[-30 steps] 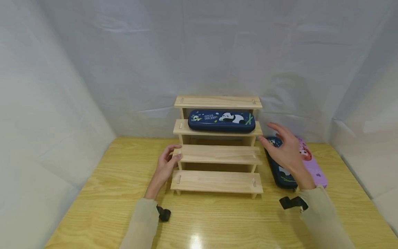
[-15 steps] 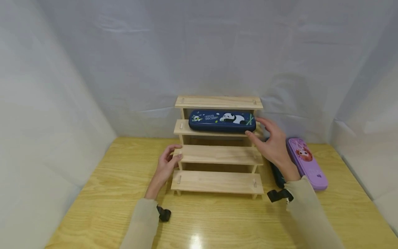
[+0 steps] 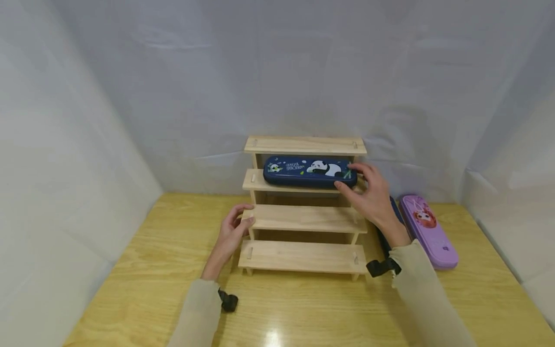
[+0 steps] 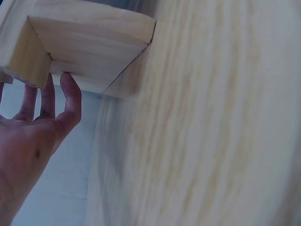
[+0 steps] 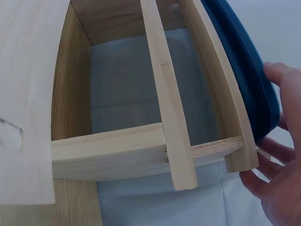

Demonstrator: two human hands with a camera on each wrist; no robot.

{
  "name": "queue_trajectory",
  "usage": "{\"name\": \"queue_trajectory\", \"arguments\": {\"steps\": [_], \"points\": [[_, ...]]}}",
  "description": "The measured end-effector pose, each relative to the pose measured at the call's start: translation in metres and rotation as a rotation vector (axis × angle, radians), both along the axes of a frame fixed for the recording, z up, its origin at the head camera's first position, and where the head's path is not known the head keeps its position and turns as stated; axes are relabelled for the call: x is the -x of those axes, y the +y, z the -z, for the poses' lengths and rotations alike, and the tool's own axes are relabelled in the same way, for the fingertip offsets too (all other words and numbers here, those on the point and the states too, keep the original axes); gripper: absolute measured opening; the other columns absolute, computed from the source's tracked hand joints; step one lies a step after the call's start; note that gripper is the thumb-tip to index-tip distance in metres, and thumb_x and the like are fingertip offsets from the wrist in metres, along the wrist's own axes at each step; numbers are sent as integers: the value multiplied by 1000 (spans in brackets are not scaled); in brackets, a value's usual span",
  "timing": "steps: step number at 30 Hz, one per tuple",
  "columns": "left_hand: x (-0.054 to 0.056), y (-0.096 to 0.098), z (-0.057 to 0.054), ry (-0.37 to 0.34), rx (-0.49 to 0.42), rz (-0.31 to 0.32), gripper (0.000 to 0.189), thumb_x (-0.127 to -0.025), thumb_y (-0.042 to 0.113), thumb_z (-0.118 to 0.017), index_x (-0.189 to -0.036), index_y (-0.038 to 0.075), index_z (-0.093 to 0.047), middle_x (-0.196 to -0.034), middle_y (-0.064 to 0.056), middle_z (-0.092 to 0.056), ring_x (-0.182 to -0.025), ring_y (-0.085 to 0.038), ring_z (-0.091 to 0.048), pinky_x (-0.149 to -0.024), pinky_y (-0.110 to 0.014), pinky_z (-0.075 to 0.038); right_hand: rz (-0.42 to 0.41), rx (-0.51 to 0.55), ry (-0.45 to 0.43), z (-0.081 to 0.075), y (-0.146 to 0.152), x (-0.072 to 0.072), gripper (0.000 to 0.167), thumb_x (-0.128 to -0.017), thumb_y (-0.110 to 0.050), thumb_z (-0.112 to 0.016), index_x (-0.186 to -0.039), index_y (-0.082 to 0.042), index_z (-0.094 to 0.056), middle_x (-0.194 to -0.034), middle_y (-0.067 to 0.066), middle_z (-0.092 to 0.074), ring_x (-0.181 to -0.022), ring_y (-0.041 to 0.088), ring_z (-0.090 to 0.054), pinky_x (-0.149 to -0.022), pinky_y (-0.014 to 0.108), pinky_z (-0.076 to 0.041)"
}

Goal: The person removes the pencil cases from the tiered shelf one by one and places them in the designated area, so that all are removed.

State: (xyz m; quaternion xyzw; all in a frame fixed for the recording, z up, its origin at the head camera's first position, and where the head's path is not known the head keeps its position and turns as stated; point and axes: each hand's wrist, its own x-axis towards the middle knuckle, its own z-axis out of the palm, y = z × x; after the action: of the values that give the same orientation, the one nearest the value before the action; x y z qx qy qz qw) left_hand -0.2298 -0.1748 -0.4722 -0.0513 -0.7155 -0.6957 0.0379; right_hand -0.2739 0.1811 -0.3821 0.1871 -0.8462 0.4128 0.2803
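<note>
Panda pencil case (image 3: pixel 299 172) is now held: right grip (image 3: pixel 372 200) has come to pinch its end, left grip (image 3: pixel 229 236) holds the wooden stand (image 3: pixel 303 255).

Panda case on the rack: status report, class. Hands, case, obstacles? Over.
Left hand grips left edge of rack. Right hand pinches right end of panda case. It's on second shelf from top. Nothing visible blocking its front.

Left fingers (image 3: pixel 237 207) bent, right fingers (image 3: pixel 365 169) curved, higher
</note>
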Motion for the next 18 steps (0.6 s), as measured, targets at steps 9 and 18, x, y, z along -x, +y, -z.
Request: {"name": "queue_trajectory", "arguments": {"steps": [9, 18], "points": [[-1, 0, 3, -9, 14, -10, 34, -100, 10, -60, -134, 7, -55, -136, -9, -51, -95, -12, -57, -76, -27, -56, -19, 17, -34, -1, 1, -6, 48, -76, -19, -89, -111, -2, -62, -115, 19, -55, -105, 37, -55, -92, 53, -46], [0, -1, 3, -5, 19, -9, 34, -102, 12, -59, -135, 8, -55, -135, -8, -51, -96, -12, -57, -76, -27, -55, -49, -13, -178, -7, -1, -8, 60, -76, -24, -90, -113, -5, -47, -104, 15, -54, -85, 28, -49, -72, 35, -40]]}}
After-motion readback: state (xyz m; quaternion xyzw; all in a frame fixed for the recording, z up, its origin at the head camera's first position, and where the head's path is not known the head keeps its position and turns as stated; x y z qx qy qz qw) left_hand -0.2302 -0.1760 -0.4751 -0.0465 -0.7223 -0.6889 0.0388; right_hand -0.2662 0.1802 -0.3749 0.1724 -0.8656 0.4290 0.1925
